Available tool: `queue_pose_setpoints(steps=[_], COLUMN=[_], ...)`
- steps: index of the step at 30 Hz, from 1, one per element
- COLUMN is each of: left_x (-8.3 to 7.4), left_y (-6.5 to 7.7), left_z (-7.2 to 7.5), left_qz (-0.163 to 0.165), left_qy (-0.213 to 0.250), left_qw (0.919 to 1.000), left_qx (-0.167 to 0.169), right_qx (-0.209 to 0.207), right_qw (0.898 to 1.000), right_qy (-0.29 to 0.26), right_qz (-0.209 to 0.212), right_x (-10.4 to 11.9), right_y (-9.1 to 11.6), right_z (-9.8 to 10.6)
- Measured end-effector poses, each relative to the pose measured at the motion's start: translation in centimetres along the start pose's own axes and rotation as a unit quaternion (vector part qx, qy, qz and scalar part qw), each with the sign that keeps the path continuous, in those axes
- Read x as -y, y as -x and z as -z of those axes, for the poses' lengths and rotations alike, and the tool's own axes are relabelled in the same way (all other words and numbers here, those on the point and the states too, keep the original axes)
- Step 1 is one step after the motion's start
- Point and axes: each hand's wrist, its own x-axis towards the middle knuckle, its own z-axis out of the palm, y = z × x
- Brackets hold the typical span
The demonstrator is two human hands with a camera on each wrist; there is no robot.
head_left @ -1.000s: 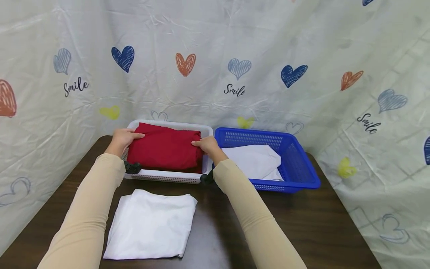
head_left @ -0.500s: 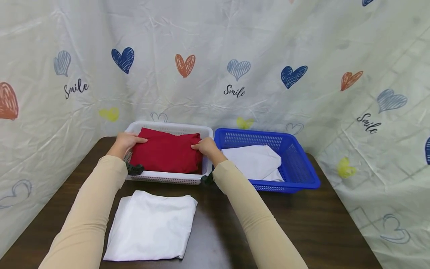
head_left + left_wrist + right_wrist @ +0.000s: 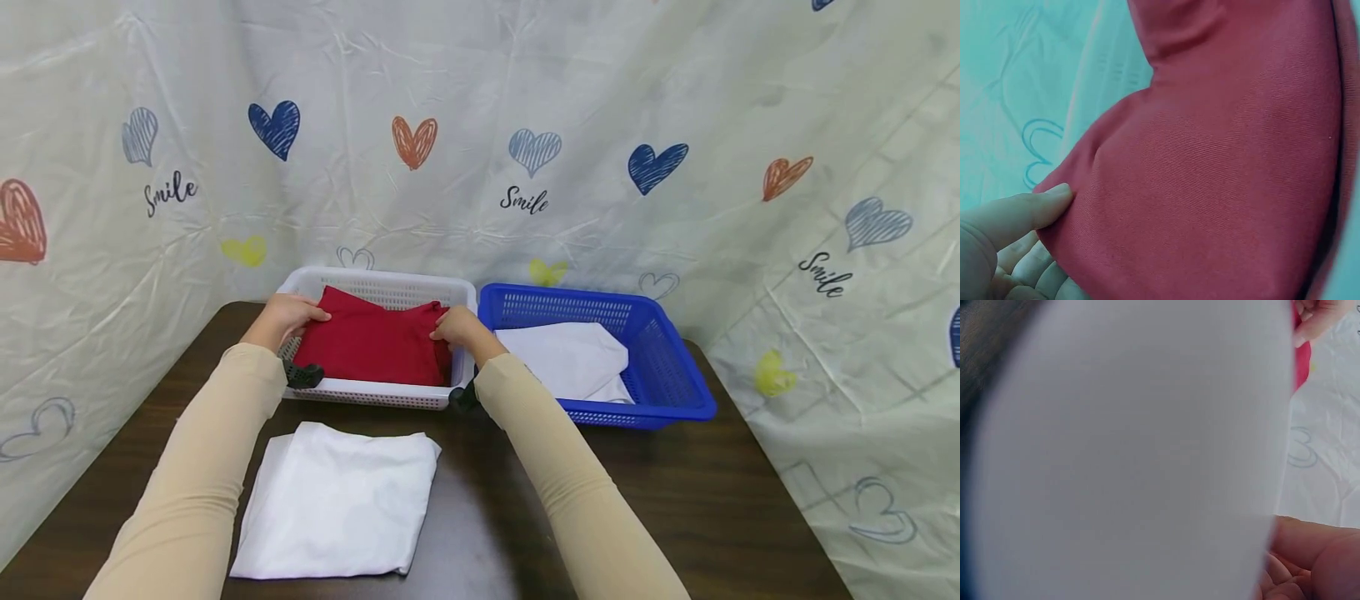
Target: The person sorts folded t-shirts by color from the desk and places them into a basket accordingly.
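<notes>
A folded red cloth (image 3: 367, 340) lies inside the white basket (image 3: 375, 392) at the middle left of the head view. My left hand (image 3: 288, 317) pinches its left back corner. In the left wrist view the thumb (image 3: 1047, 203) presses on top of the fabric, with the fingers underneath. On the other side, my right hand (image 3: 461, 327) pinches the cloth's right back corner. A blurred white basket wall (image 3: 1135, 450) fills most of the right wrist view and hides what the right fingertips hold there.
A folded white cloth (image 3: 337, 504) lies on the dark wooden table (image 3: 675, 508) in front of the white basket. To the right stands a blue basket (image 3: 667, 367) holding more white cloth (image 3: 562, 358). A heart-patterned curtain (image 3: 465, 75) hangs behind.
The red cloth has sunk lower into the white basket and shifted slightly right, baring more of the back wall. My left hand moved right and down with it; the right hand barely moved.
</notes>
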Motion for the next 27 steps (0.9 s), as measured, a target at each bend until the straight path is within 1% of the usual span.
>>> queue_pose_setpoints(steps=[1, 2, 3, 4, 5, 6, 7, 8, 11, 12, 14, 15, 17, 20, 21, 23, 25, 27], left_x=[0.1, 0.2, 0.3, 0.4, 0.4, 0.5, 0.6, 0.6, 0.7, 0.7, 0.7, 0.6, 0.6, 0.4, 0.3, 0.3, 0.3, 0.4], left_y=[0.1, 0.1, 0.2, 0.3, 0.4, 0.5, 0.6, 0.6, 0.7, 0.6, 0.6, 0.5, 0.4, 0.4, 0.4, 0.6, 0.8, 1.0], left_z=[0.0, 0.1, 0.1, 0.1, 0.2, 0.2, 0.2, 0.1, 0.1, 0.2, 0.2, 0.2, 0.3, 0.4, 0.5, 0.6, 0.8, 1.0], left_qz=[0.001, 0.001, 0.001, 0.003, 0.003, 0.007, 0.008, 0.01, 0.014, 0.015, 0.019, 0.021, 0.026, 0.032, 0.032, 0.033, 0.034, 0.037], left_qy=[-0.003, -0.007, -0.009, -0.013, -0.017, -0.016, -0.016, -0.017, -0.019, -0.017, -0.019, -0.018, -0.018, -0.018, -0.015, -0.009, 0.005, 0.016], left_qw=[1.0, 1.0, 0.9999, 0.9999, 0.9998, 0.9997, 0.9996, 0.9996, 0.9995, 0.9996, 0.9995, 0.9994, 0.9991, 0.9984, 0.9982, 0.9981, 0.9978, 0.9974], left_qx=[-0.001, -0.003, -0.006, -0.009, -0.012, -0.016, -0.02, -0.022, -0.021, -0.019, -0.017, -0.021, -0.028, -0.043, -0.047, -0.051, -0.057, -0.06], right_qx=[-0.002, -0.005, -0.004, -0.005, -0.003, -0.002, -0.004, -0.005, 0.001, 0.002, 0.01, 0.014, 0.008, -0.01, -0.017, -0.024, -0.02, -0.011], right_qw=[1.0, 1.0, 1.0, 1.0, 1.0, 1.0, 1.0, 1.0, 1.0, 1.0, 1.0, 0.999, 0.998, 0.994, 0.991, 0.985, 0.977, 0.969], right_qy=[0.005, 0.009, 0.01, 0.012, 0.015, 0.012, 0.015, 0.017, 0.006, -0.001, -0.012, -0.03, -0.048, -0.101, -0.128, -0.166, -0.212, -0.244], right_qz=[0.005, 0.009, 0.011, 0.013, 0.011, 0.008, 0.008, -0.001, -0.016, -0.018, -0.024, -0.024, -0.026, -0.027, -0.029, -0.028, -0.027, -0.023], right_x=[-0.5, -0.4, 0.4, 1.9, 2.0, 2.6, 4.0, 5.9, 10.4, 11.5, 13.3, 13.6, 14.1, 14.2, 14.2, 14.0, 13.8, 13.4], right_y=[-1.0, -0.8, 0.6, 3.6, 3.8, 4.9, 7.7, 11.4, 20.4, 22.9, 26.8, 27.6, 29.3, 30.3, 30.5, 30.7, 30.9, 30.9], right_z=[-0.4, -0.4, 0.0, 0.9, 1.0, 1.4, 2.2, 3.3, 6.2, 7.0, 8.3, 8.9, 9.6, 10.2, 10.3, 10.6, 10.8, 11.1])
